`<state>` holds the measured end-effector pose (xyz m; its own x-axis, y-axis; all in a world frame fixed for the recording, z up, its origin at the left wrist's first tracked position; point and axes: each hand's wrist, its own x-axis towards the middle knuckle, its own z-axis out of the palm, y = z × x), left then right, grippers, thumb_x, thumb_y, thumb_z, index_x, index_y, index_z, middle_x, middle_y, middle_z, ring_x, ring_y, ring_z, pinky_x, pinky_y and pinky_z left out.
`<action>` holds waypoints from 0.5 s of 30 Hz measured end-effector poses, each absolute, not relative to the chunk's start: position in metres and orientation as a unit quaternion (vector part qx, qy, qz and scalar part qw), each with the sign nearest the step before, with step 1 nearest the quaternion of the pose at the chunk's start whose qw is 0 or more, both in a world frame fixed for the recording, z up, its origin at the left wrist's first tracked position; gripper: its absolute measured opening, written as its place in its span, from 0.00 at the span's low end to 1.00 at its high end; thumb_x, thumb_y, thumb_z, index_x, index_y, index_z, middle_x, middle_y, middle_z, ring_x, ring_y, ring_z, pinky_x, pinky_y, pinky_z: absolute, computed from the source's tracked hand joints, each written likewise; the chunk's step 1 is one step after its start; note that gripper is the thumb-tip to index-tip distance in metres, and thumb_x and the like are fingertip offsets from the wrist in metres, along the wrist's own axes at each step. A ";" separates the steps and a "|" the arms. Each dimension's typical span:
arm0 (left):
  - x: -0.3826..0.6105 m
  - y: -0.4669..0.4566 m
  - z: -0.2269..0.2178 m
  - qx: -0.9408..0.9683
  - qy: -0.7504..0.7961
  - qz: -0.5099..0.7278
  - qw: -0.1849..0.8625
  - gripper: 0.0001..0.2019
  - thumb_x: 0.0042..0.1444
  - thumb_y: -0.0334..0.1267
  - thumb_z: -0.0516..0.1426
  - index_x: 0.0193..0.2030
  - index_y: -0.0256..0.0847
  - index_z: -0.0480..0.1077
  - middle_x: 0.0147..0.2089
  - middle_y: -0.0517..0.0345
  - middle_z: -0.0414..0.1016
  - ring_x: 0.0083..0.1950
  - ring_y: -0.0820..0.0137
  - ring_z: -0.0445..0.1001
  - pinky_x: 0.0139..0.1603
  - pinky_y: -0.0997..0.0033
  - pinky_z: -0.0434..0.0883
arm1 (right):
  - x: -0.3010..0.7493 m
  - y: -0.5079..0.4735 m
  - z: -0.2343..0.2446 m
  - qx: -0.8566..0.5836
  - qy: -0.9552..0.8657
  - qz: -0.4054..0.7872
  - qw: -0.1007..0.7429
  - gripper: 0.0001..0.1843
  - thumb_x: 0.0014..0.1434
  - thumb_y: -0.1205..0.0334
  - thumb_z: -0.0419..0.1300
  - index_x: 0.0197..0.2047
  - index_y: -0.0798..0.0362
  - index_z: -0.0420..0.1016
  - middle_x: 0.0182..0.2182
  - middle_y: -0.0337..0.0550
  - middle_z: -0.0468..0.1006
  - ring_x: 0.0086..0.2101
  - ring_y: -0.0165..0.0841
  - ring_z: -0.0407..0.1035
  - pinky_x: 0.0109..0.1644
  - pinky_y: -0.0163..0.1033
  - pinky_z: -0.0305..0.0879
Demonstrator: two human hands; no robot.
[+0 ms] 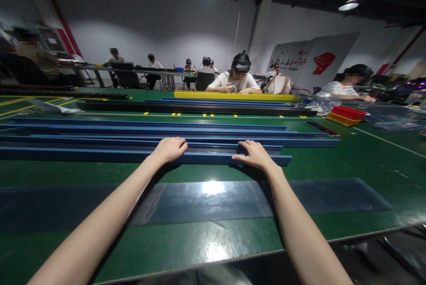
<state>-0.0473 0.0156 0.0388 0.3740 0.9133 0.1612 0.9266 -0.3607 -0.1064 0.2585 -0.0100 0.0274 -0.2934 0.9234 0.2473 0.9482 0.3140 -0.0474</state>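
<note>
A long blue channel strip [208,159] lies lengthwise across the green table. My left hand [171,148] is curled over it left of centre, its fingertips at the strip's groove. Near the strip's right end, my right hand [255,153] spans it, with the thumb on the near edge and the fingers over the far edge. Both hands are closed on this strip. Just behind it, more blue channel strips [309,142] lie side by side. A clear plastic sheet [199,207] is spread flat on the table under my forearms.
Farther back lie a black strip [199,108] and a yellow strip [233,96]. To the right are a phone [322,128], a red bin [348,114] and plastic bags [396,120]. A person [238,78] sits opposite. The table's front edge [239,257] runs below my forearms.
</note>
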 end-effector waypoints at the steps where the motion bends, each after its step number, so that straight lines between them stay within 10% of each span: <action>1: -0.046 0.015 0.040 -0.824 -0.558 -0.036 0.094 0.20 0.60 0.42 0.38 0.40 0.40 0.69 0.43 0.52 0.75 0.44 0.63 0.73 0.40 0.68 0.66 | 0.255 -0.011 0.028 -0.583 -0.803 -0.061 0.107 0.36 0.51 0.37 0.52 0.53 0.56 0.67 0.49 0.54 0.71 0.49 0.44 0.63 0.50 0.44 0.56; 15: 0.023 0.011 0.030 -0.853 -0.503 -0.077 0.115 0.19 0.62 0.40 0.39 0.39 0.38 0.69 0.40 0.51 0.75 0.42 0.63 0.74 0.39 0.68 0.66 | 0.198 -0.017 0.019 -0.565 -0.805 -0.138 0.115 0.38 0.54 0.33 0.40 0.48 0.57 0.68 0.42 0.53 0.73 0.44 0.43 0.65 0.46 0.44 0.54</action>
<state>0.0230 0.0111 0.0300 0.4823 0.8402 0.2478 0.8758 -0.4679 -0.1182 0.1977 -0.0171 0.0194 -0.3354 0.8781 0.3412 0.9416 0.3237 0.0925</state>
